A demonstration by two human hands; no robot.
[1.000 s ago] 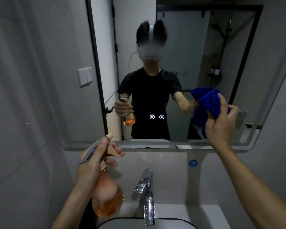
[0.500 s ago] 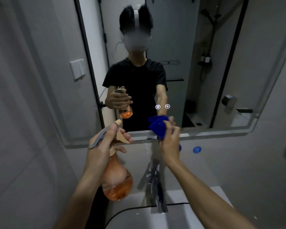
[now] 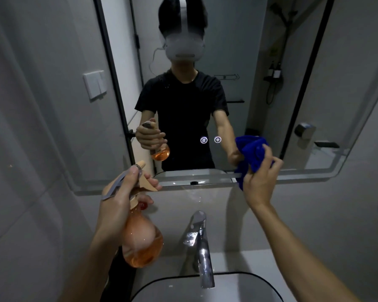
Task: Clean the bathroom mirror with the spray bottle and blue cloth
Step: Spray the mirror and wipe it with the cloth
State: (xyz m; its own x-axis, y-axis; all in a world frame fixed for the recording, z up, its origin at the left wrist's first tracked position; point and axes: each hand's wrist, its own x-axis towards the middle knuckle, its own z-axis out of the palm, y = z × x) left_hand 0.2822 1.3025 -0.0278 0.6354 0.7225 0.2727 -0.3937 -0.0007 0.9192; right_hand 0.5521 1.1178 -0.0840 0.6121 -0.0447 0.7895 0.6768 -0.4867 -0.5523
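Observation:
The bathroom mirror (image 3: 271,62) fills the wall ahead, with two lit touch icons low in its middle. My left hand (image 3: 120,192) grips the neck and trigger of a spray bottle (image 3: 142,238) with orange liquid, held below the mirror's lower left edge, nozzle toward the glass. My right hand (image 3: 260,182) holds a bunched blue cloth (image 3: 252,153) pressed against the mirror's lower edge, right of the icons. The glass shows my reflection holding both.
A chrome faucet (image 3: 202,247) rises over the white sink (image 3: 244,286) right below my hands. A grey tiled wall (image 3: 31,149) stands close on the left. A light switch, shower fittings and a paper holder appear as reflections.
My right hand swept the blue cloth from the mirror's right side to its bottom middle, then back right along the lower edge. The left hand kept the bottle in place.

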